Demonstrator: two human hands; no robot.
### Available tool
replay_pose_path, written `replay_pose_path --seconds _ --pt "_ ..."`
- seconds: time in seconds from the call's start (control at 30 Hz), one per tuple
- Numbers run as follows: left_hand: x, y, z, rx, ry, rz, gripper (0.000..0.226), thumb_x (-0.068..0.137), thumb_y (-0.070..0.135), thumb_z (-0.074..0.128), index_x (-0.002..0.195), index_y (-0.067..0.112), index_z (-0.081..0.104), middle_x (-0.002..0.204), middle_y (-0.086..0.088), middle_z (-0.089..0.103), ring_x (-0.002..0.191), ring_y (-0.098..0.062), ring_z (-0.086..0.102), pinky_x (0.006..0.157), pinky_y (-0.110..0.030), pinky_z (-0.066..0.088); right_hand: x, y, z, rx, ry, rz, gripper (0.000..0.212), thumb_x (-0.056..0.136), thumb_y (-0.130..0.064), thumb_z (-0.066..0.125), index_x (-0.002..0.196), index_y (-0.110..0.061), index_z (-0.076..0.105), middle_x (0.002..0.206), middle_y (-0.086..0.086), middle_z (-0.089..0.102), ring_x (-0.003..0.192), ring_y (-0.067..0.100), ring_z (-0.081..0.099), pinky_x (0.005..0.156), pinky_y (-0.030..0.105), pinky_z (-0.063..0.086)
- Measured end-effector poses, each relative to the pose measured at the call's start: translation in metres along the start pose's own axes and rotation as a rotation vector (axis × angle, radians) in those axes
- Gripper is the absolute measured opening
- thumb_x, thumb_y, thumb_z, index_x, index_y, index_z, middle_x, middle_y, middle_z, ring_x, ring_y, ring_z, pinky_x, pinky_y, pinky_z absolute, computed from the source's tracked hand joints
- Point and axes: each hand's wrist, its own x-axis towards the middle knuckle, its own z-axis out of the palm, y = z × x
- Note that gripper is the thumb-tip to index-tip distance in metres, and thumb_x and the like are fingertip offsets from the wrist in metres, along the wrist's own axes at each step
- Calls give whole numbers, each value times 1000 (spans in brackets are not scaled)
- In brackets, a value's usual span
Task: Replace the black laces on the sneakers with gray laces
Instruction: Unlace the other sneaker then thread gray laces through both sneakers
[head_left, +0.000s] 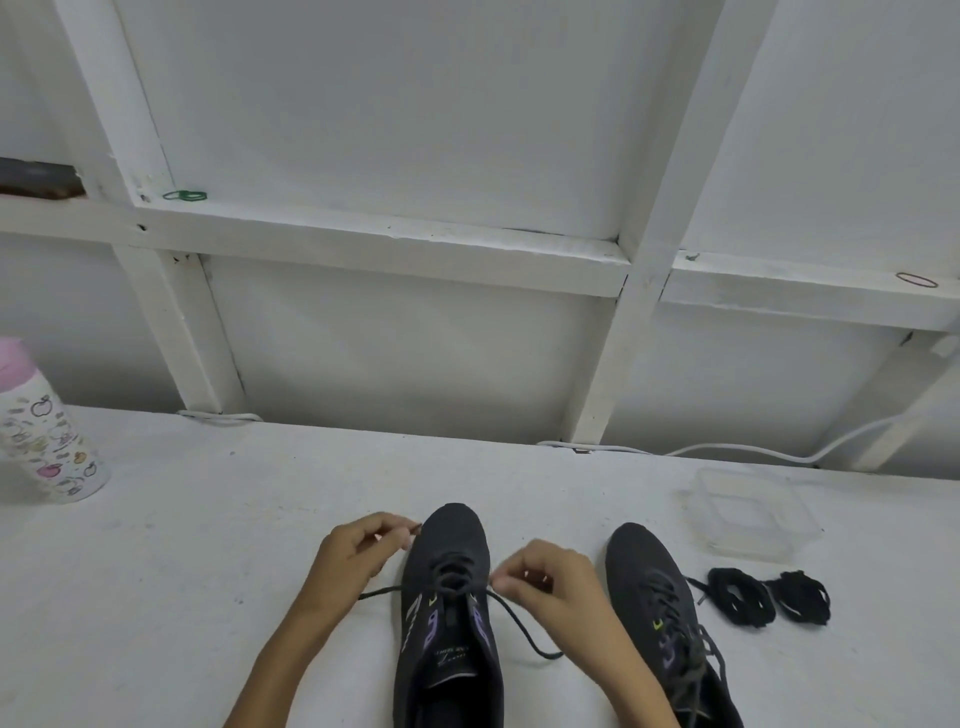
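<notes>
Two dark sneakers stand toe-away on the white table (156, 545). The left sneaker (449, 639) is laced only through its front eyelets, and a dark lace (524, 631) trails from it to both sides. My left hand (358, 553) pinches a lace end beside the toe. My right hand (545, 577) pinches the lace at the shoe's right eyelets. The right sneaker (660, 613) is fully laced with grey-looking lace. Two bundles of black laces (769, 597) lie to its right.
A clear plastic container (750, 514) sits at the back right. A pink-capped printed bottle (44, 431) stands at the far left. A white cable (727, 452) runs along the table's back edge under a white framed wall.
</notes>
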Motion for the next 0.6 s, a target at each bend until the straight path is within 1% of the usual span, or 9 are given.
replay_pose_path --seconds 0.07,0.1,0.17,0.27,0.37,0.47,0.53,0.6 --pt "-16 -1 1 -11 -60 -35 10 88 19 70 82 22 77 87 1 74 73 -12 60 70 -16 46 -8 7 1 -50 -17 13 27 86 -17 70 67 -36 68 80 -17 67 69 2 58 66 13 44" --pt "-22 -2 1 -9 -85 -49 11 88 17 68 83 19 77 85 1 74 75 -11 61 71 -13 46 -11 9 2 -68 -25 15 28 87 -18 70 67 -37 65 77 -19 65 66 2 57 64 13 42" --pt "-30 -4 -1 23 -116 -70 10 88 19 68 86 18 78 78 3 71 69 -10 54 67 -12 43 -13 11 4 -98 -31 16 28 88 -18 68 68 -37 63 74 -20 63 64 0 54 63 12 40" --pt "-38 -6 -7 48 -92 -89 8 86 20 70 85 20 78 68 6 65 63 -12 41 60 -16 36 -12 11 5 -152 -42 5 27 88 -18 66 70 -36 63 76 -9 62 70 0 53 66 12 41" --pt "-42 -3 -9 66 -73 -71 9 84 17 73 82 23 79 68 5 67 58 -9 37 59 -17 34 -10 11 6 -202 -54 -21 28 89 -16 65 70 -36 62 78 -7 60 74 -1 53 67 12 41" --pt "-46 0 -9 89 -47 -46 12 81 14 75 77 25 79 61 5 62 50 -4 31 54 -16 30 -8 9 7 -263 -77 -60 21 89 -15 63 73 -29 65 77 -8 56 76 -3 52 67 12 39" --pt "-48 3 -8 100 -47 -38 13 80 13 76 75 25 79 57 5 60 48 -3 30 53 -13 29 -6 9 7 -304 -92 -95 14 88 -15 61 78 -21 69 75 -8 53 77 -4 52 66 12 37" --pt "-49 5 -6 98 -49 -34 13 80 11 76 74 23 79 55 6 59 47 -3 31 52 -10 30 -5 8 8 -325 -96 -112 12 88 -17 61 82 -17 71 74 -8 51 76 -3 51 65 13 36"
